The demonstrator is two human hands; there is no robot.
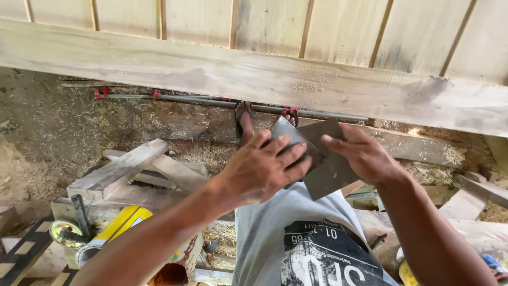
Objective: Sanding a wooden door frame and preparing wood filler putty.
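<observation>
My left hand [264,167] and my right hand [362,153] meet in front of my chest, both gripping a grey sheet of sandpaper [325,169]. The left fingers wrap over the sheet's folded upper-left part. The right thumb and fingers pinch its right edge. Just beyond my hands a long pale wooden plank [211,71] spans the whole view at a slight slant. My foot in a sandal [244,119] shows below the plank.
A metal bar clamp with red heads [174,98] lies on the sawdust floor under the plank. Wood offcuts [127,167] are stacked at left, beside a yellow tube [114,228] and a round tin [62,232]. More boards [465,204] lie at right.
</observation>
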